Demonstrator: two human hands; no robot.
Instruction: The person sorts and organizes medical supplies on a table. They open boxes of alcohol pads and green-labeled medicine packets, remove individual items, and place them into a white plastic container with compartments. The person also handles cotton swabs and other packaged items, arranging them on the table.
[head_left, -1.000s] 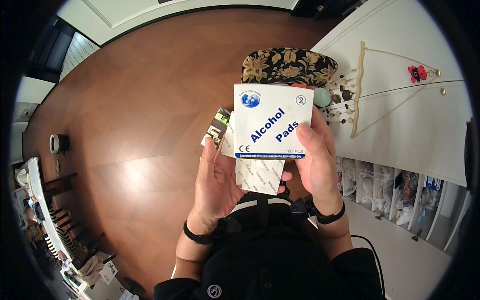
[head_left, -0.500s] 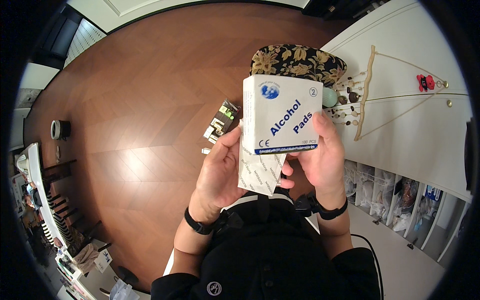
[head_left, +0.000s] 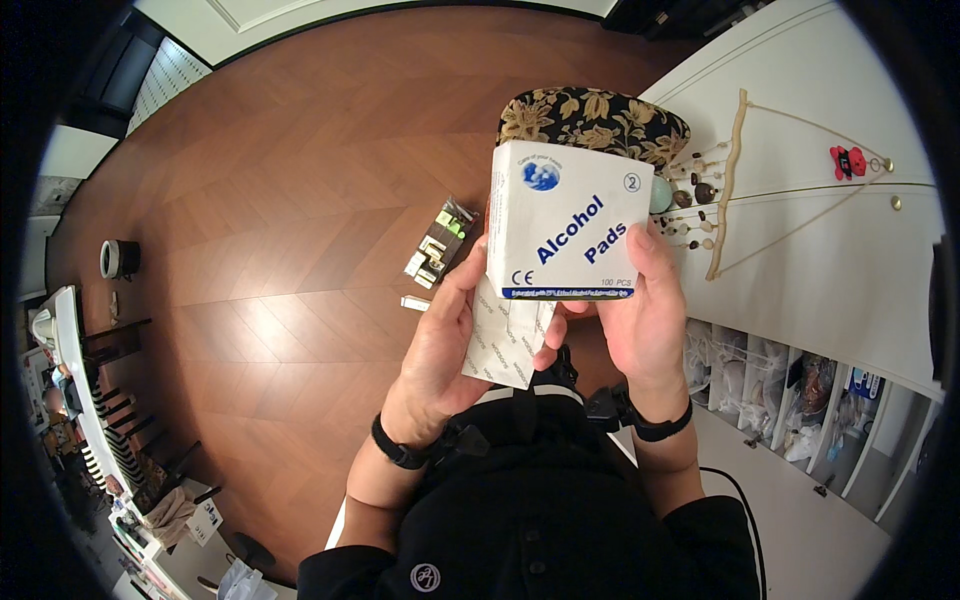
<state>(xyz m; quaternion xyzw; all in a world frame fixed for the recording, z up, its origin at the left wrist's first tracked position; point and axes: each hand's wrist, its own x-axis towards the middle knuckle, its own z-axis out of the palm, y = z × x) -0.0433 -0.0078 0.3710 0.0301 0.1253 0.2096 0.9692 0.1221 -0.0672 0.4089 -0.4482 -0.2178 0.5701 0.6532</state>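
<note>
1. Left of the frame's centre, spotting a cluster of small packets (head_left: 438, 245); hard to tell what it rests on, so best leave it alone.
2. Just right of that, coming to the left hand (head_left: 435, 345): curled closed around a white packet (head_left: 505, 340), top part covered by the white box (head_left: 572, 225). Probably best to hold by the edges, without creasing.
3. Around the middle, slightly right, reaching that box: front face turned to view, a little tilted. Looks wise to steady from below as well as the side.
4. Further right, over to the right hand (head_left: 645, 330): closed on the box's right edge, thumb on the front, fingers mostly hidden behind. Squeeze gently, to spare the cardboard.
5. Toward the upper right, passing a wooden stick (head_left: 735, 150) with strings of beads: better steer clear.
</note>
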